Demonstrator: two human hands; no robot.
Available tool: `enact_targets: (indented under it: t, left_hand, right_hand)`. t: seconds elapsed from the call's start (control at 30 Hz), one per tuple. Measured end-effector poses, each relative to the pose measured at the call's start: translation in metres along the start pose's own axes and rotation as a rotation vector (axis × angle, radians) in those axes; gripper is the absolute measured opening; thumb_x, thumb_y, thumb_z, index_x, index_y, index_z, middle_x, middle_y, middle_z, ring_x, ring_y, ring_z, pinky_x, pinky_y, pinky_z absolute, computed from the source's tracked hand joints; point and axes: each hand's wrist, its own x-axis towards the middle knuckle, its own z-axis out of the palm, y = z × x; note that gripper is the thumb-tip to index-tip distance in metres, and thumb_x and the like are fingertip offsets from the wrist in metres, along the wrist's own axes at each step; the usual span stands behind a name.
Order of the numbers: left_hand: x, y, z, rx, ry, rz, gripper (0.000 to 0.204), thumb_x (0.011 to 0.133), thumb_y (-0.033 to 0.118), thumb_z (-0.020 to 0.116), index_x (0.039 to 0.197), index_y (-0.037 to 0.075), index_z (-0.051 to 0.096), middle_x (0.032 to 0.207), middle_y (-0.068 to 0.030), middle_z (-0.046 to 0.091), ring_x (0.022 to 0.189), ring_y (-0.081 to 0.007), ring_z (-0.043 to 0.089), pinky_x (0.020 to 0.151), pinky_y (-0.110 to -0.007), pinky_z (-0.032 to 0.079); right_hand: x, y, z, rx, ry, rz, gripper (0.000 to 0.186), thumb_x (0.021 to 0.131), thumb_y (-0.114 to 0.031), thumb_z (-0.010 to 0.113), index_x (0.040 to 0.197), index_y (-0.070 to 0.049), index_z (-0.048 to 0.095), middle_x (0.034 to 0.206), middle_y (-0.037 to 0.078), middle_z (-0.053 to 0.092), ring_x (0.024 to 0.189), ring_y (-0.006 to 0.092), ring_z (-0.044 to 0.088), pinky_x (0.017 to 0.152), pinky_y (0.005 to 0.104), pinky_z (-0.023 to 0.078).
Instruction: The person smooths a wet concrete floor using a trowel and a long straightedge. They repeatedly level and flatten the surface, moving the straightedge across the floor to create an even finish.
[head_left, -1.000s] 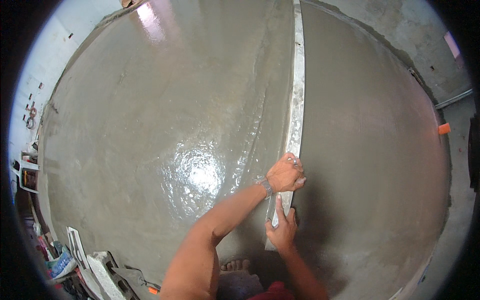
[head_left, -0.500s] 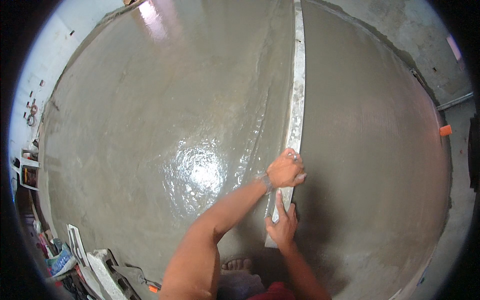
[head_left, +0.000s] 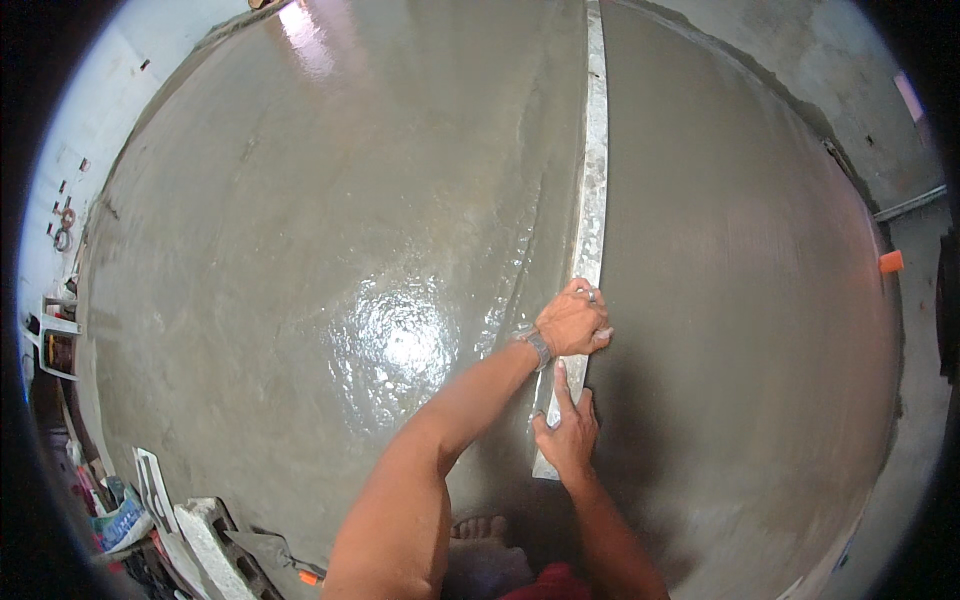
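So the long pale bar lies lengthwise from the frame's top edge, right of centre, down to lower centre. Left hand's clenched over it; right hand's gripping lower, closer to the near end, index finger lined up along it.

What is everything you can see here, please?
Bar: one, pale grey, on the floor
Floor: one, grey-brown, centre
Walls: two, pale left, grey upper right
Small piece: one, orange, right edge
Frame: one, white, left edge
Bag: one, blue and white, lower left
Block: one, grey, lower left
Trowel: one, grey with orange, lower left
Clutter: uncountable, mixed colours, lower left
Wristband: one, grey, left wrist
Left hand: one, bare, on bar
Right hand: one, bare, on bar, nearer
Foot: one, bare, bottom
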Motion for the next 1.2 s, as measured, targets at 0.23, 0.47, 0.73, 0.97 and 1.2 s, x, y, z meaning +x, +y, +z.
enact_targets:
  t: [0.23,0.47,0.73,0.97,1.2]
  left_hand:
    - [-0.014,0.024,-0.005,-0.079,0.054,0.018,0.028,0.085,0.029,0.064,0.071,0.006,0.071,0.081,-0.0056,0.068,0.095,-0.0229,0.062,0.099,-0.04,0.038]
    - [-0.015,0.01,-0.001,0.012,0.049,0.013,0.026,0.086,0.03,0.065,0.074,0.008,0.073,0.079,-0.004,0.068,0.096,-0.0212,0.062,0.1,-0.039,0.038]
    - [-0.019,0.007,-0.012,-0.003,0.024,0.021,0.025,0.084,0.03,0.066,0.074,0.009,0.073,0.079,-0.0017,0.067,0.097,-0.0196,0.06,0.1,-0.041,0.037]
    - [-0.036,0.024,-0.007,-0.112,0.079,0.026,0.027,0.084,0.03,0.066,0.07,0.008,0.071,0.076,-0.0034,0.067,0.095,-0.0215,0.061,0.099,-0.039,0.038]
    - [-0.028,-0.004,-0.019,0.022,0.145,0.047,0.026,0.084,0.029,0.066,0.07,0.007,0.072,0.077,-0.0051,0.067,0.093,-0.0223,0.062,0.099,-0.039,0.038]
  right_hand:
    - [-0.023,-0.001,-0.002,-0.047,-0.021,0.013,0.09,0.071,-0.022,0.072,0.153,-0.025,0.034,0.101,0.023,0.048,0.088,0.0453,0.055,0.077,0.0517,0.048]
    - [-0.017,0.0,0.006,-0.018,-0.008,-0.041,0.091,0.071,-0.022,0.072,0.153,-0.025,0.035,0.101,0.023,0.048,0.091,0.0462,0.055,0.078,0.052,0.048]
    - [-0.014,-0.008,0.01,-0.014,0.002,-0.018,0.092,0.07,-0.021,0.072,0.153,-0.025,0.034,0.099,0.023,0.047,0.088,0.0444,0.054,0.078,0.051,0.048]
    - [-0.037,-0.014,0.006,-0.046,-0.064,0.009,0.09,0.071,-0.021,0.071,0.154,-0.025,0.033,0.102,0.023,0.047,0.089,0.0436,0.054,0.079,0.0501,0.048]
    - [-0.006,-0.021,0.014,-0.008,-0.028,-0.031,0.09,0.071,-0.022,0.071,0.153,-0.025,0.034,0.098,0.022,0.046,0.088,0.0425,0.054,0.078,0.0486,0.047]
